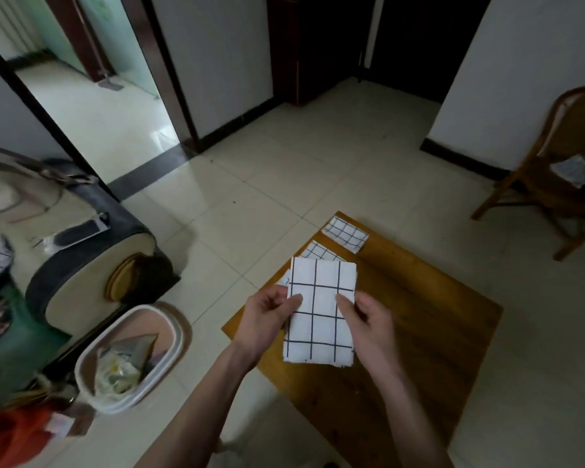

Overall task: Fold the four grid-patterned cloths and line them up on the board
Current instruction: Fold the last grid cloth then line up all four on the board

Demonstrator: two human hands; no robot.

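Both hands, the left hand point(271, 307) and right hand point(368, 315), pinch the folded cloth point(320, 310) by its side edges above the board point(429, 315); it looks light, limp, best held at the edges.

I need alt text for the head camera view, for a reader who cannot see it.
Two hands, left hand and right hand, hold a folded white grid cloth by its sides above a wooden board. Two folded grid cloths lie at the board's far edge; a waste bin stands left.

wooden board point(419, 315), two folded cloths point(346, 234)
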